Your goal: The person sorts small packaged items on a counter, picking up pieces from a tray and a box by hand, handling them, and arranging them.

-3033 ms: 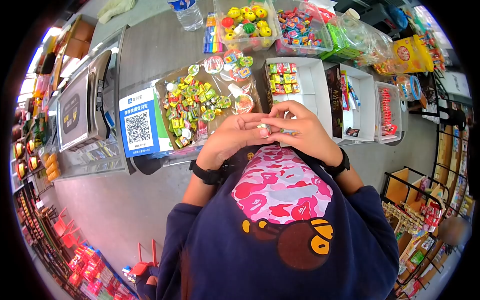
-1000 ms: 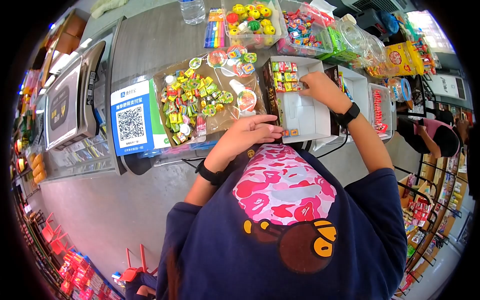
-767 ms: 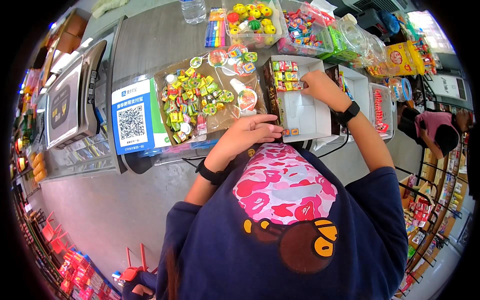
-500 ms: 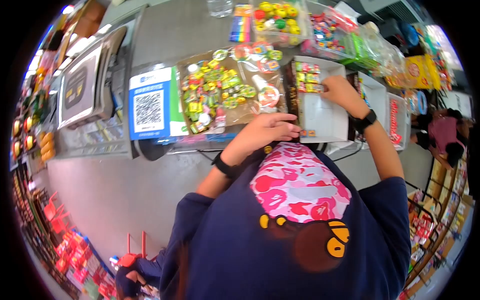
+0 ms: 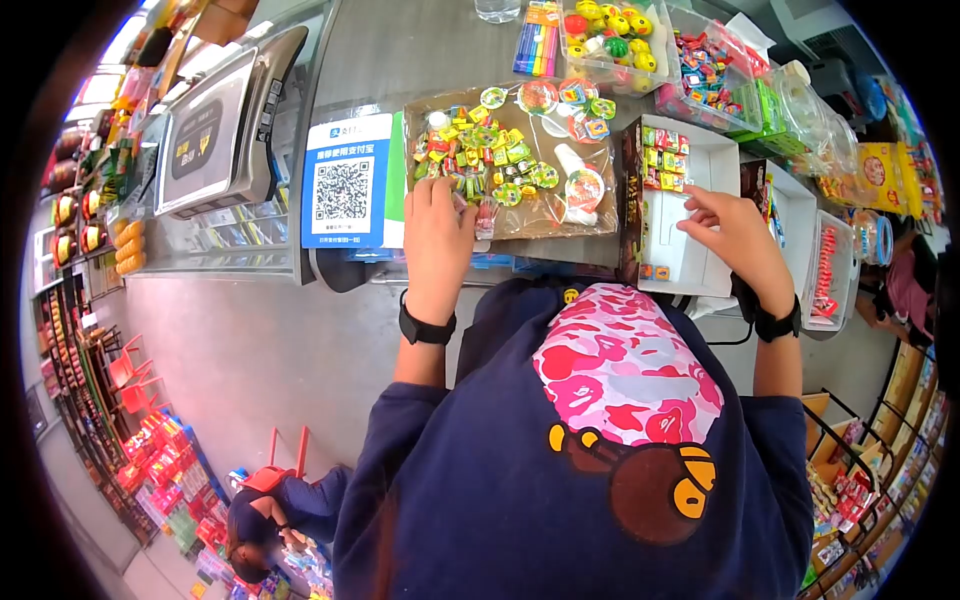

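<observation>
My left hand (image 5: 437, 235) reaches over the lower left corner of a shallow cardboard tray (image 5: 545, 228). Its fingers are stretched out onto a pile of small green and yellow wrapped candies (image 5: 515, 152); the fingertips are partly lost among the wrappers. Just right of that hand is a small pinkish packet (image 5: 486, 219). Above a white open box (image 5: 712, 170) hovers my right hand (image 5: 735, 235), its fingers loosely bent and apart with nothing visible in them. Rows of small wrapped candies (image 5: 665, 160) fill the box's upper left, and a couple of orange pieces (image 5: 655, 272) sit at its lower left.
A blue payment sign (image 5: 345, 185) with a QR code stands left of the tray, beside a scale-like device (image 5: 215, 135). Plastic tubs (image 5: 612, 75) of small toys and sweets line the back. Another person (image 5: 285, 515) bends over goods at lower left.
My left hand has moved from the white box's left edge leftward onto the candies in the tray. My right hand has drawn back from the candy rows, its fingers now apart.
</observation>
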The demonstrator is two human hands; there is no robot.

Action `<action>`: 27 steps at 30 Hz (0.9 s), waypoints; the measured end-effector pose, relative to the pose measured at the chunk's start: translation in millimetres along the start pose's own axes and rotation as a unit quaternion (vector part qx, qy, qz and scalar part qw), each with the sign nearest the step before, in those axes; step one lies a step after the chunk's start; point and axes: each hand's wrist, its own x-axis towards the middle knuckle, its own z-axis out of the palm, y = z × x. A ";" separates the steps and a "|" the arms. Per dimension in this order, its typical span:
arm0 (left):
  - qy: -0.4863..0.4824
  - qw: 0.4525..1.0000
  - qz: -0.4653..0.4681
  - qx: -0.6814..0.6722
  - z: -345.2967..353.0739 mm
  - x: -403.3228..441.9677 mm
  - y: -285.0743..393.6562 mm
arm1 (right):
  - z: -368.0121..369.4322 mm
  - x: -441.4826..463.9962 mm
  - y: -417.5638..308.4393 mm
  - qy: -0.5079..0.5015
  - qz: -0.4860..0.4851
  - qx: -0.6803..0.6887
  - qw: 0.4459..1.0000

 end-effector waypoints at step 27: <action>-0.095 0.990 -0.006 -0.109 -4.2 19.5 4.0 | 14.9 -3.6 -16.9 -0.014 -0.129 0.017 0.991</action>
